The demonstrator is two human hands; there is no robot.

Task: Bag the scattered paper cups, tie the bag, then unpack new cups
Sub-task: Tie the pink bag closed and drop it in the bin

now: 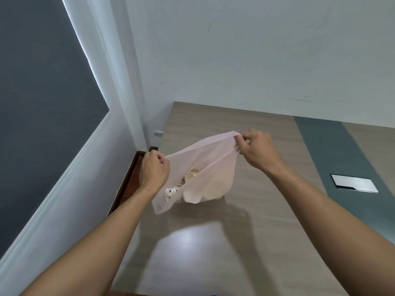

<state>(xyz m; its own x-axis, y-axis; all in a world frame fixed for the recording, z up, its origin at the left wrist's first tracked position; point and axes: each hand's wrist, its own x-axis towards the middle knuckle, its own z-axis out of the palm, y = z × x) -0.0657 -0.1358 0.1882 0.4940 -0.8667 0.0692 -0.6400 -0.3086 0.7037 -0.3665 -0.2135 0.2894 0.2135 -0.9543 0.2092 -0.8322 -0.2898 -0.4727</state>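
Both hands hold a thin pale pink plastic bag (pixel 206 174) above a wood-grain table (pixel 267 221). The left hand (pixel 154 170) pinches one end of the bag's rim with fingers curled tight around the plastic. The right hand (pixel 257 149) pinches the opposite end of the rim, higher and farther from the camera, so the mouth is stretched taut and slanted between them. The bag hangs below the hands, its bottom close to the table; contact cannot be told. Paper cups (pixel 188 180), cream with brown marks, lie inside near the left side, seen through the plastic. A metal plate (pixel 353 183) sits flush in a grey strip (pixel 324 150) of the table, well to the right. White walls (pixel 235 50) meet behind.
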